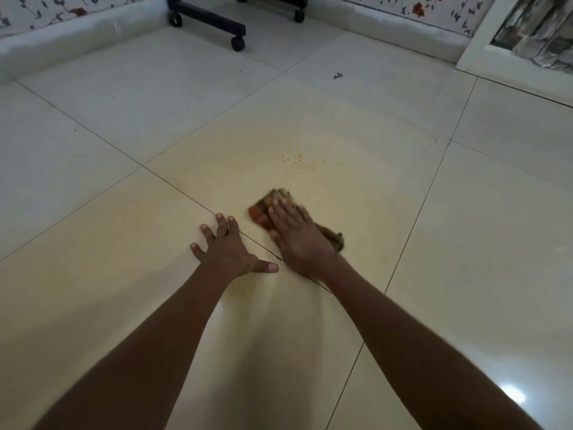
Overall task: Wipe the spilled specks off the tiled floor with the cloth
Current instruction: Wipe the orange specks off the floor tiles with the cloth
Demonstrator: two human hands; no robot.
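The cloth (273,209) lies flat on the floor (465,243) at the centre of the frame, pinned under the right hand (297,237). The right fingers (280,209) are stretched out close together and press down on top of the cloth rather than closing around it; its upper-left end sticks out beyond the fingertips, and a darker end trails out from under the hand's right edge toward the wrist. The cloth looks brownish with an orange-red patch along its left side, and its outline is blurred. The specks (293,158), small and orange-yellow, are scattered on the same cream tile above the cloth, near it but not touching it. The left hand (231,249) rests palm down on the floor just left of the right hand, empty, its fingers (220,223) spread wide apart and the thumb pointing right, across a dark grout line. At the top of the frame stand black wheeled legs (210,21), and a small dark scrap (338,76) lies on a tile at upper right.
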